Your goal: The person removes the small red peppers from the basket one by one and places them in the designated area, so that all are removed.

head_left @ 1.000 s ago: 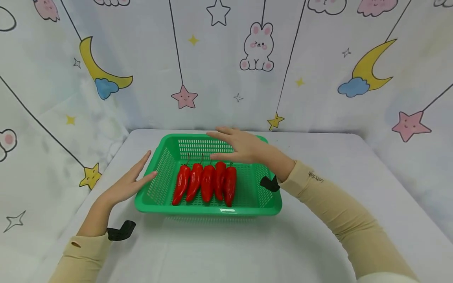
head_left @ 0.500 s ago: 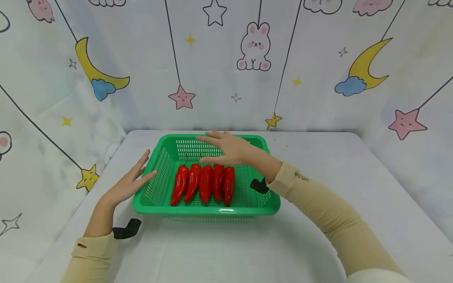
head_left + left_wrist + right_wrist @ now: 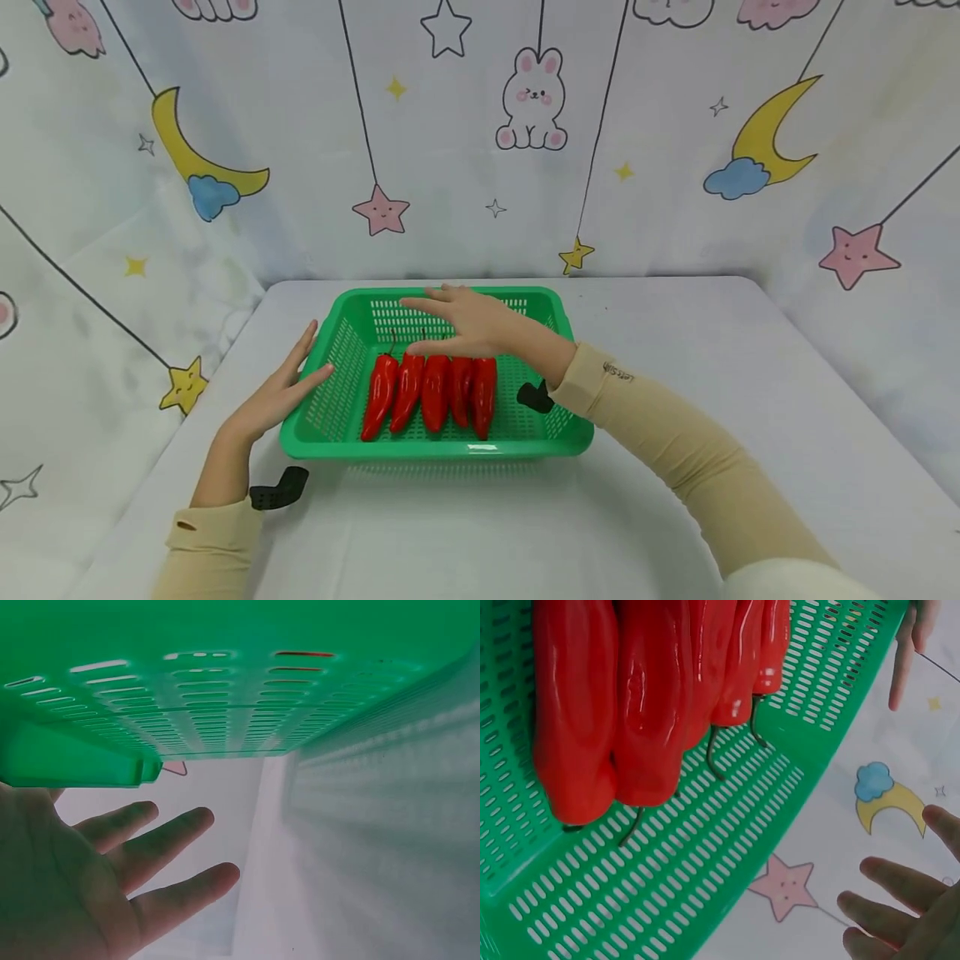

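Several red chili peppers (image 3: pixel 435 396) lie side by side in a green plastic basket (image 3: pixel 450 450), their thin stems toward its far wall. My left hand (image 3: pixel 272 400) is at the basket's left side, fingers straight and spread, thumb by the rim. In the left wrist view the left hand (image 3: pixel 82 885) is spread beside the slotted wall. My right hand (image 3: pixel 476 323) hovers above the far part of the basket and hides some stem ends. Its spread fingers hold nothing. The right wrist view shows the peppers (image 3: pixel 652 697) close up, apart from the right hand (image 3: pixel 907 915).
The basket stands on a white table (image 3: pixel 675 367). Behind it hangs a pale backdrop (image 3: pixel 450 125) printed with moons, stars and a rabbit. A black wrist camera (image 3: pixel 279 489) sits by the left cuff and another camera (image 3: pixel 536 397) by the right.
My right hand has moved left and slightly nearer above the basket, now covering more of the pepper tops. The left hand stays by the basket's side. The peppers keep their places.
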`<state>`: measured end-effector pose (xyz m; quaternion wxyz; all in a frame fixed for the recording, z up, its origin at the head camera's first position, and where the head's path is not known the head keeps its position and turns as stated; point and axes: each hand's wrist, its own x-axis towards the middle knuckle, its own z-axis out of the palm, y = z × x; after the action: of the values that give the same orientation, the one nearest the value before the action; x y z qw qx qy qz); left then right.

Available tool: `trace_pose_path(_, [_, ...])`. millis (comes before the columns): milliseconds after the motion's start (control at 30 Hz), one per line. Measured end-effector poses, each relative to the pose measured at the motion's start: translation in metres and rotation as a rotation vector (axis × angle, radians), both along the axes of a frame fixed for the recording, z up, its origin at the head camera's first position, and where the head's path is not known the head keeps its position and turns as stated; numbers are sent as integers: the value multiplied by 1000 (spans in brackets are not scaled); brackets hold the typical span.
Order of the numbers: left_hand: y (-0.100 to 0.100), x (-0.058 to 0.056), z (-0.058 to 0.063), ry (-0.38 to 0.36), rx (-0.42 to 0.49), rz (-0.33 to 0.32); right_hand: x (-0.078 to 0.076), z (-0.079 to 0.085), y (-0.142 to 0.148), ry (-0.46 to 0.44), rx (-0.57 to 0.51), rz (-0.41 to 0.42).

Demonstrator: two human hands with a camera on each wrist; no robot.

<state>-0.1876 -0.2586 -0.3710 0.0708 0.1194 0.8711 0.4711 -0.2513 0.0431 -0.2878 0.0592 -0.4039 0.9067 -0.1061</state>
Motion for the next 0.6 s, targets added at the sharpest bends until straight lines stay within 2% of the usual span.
trace_pose_path(600, [3, -4, -10, -45, 155, -33, -4, -13, -23, -3, 72, 31])
